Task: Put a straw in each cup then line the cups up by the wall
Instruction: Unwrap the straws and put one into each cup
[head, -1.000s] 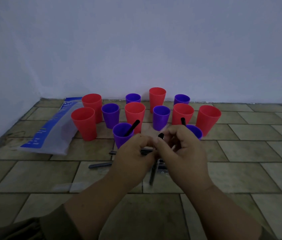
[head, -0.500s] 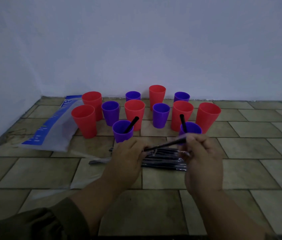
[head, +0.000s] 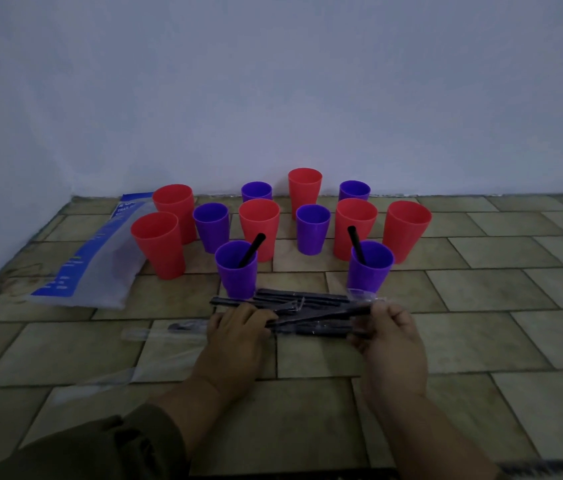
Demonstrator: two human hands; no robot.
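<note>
Several red and purple cups stand clustered on the tiled floor near the back wall. The two front purple cups, the left cup [head: 237, 271] and the right cup [head: 370, 270], each hold a black straw, the left straw [head: 252, 249] and the right straw [head: 355, 242]. The other cups show no straw. A pile of wrapped black straws [head: 302, 299] lies in front of them. Just above the pile, my left hand [head: 238, 332] grips the left end of one wrapped straw [head: 318, 316]. My right hand [head: 392, 336] pinches its right end at the clear wrapper.
A blue-and-white plastic bag [head: 96, 261] lies at the left beside the red cups. Empty clear wrappers [head: 155, 336] lie on the floor left of my left hand. The back wall [head: 307, 98] meets a side wall at the left corner.
Both hands have dropped from in front of the cups down to the straw pile and moved apart, still holding the straw between them. The camera view has shifted slightly.
</note>
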